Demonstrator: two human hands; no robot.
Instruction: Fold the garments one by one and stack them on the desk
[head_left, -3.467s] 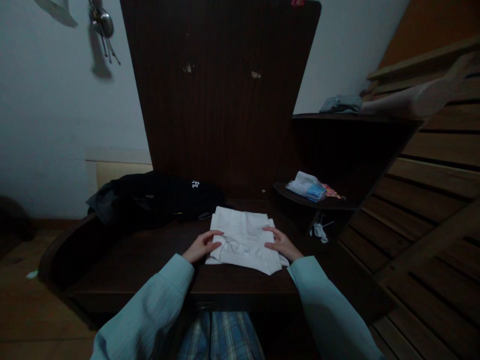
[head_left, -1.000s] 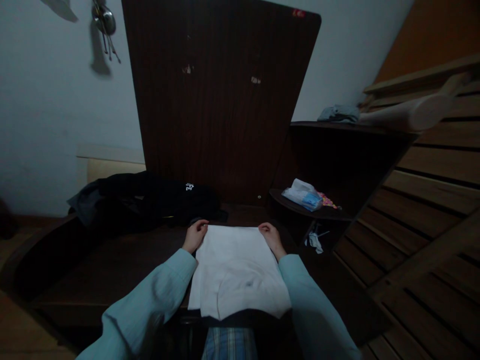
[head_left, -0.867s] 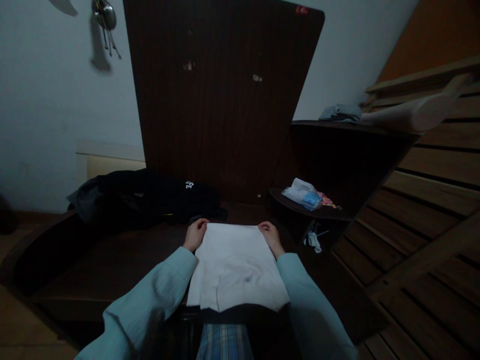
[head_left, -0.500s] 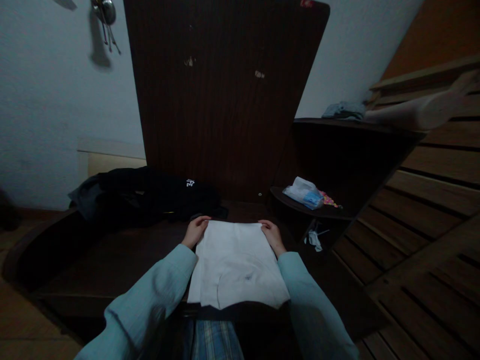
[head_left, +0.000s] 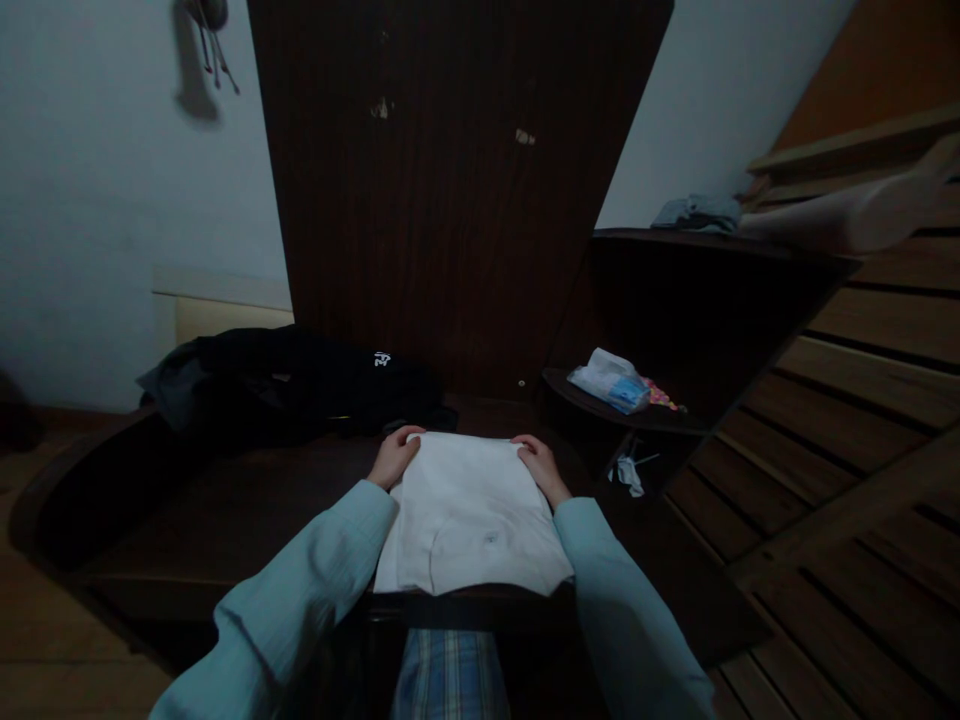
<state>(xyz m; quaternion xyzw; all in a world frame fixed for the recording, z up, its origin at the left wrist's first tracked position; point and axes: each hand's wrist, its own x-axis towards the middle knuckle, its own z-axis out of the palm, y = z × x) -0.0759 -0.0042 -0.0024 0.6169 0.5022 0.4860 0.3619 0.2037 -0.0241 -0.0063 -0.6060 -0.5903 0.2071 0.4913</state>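
Observation:
A folded white garment lies on the dark wooden desk top, its lower edge at the front edge nearest me. A small dark mark and a curved seam show on its lower half. My left hand pinches its far left corner, thumb on top. At the far right corner, my right hand grips the cloth the same way. Between the hands the far edge runs nearly straight. What kind of garment it is, I cannot tell.
Dark clothing is heaped at the back left. On the right, a corner shelf holds a plastic tissue pack; crumpled white material sits below it. A tall dark panel stands behind, and wooden slats rise at the right.
The view has tilted down slightly. Both hands still grip the far corners, and the garment's far edge has drawn slightly narrower between them.

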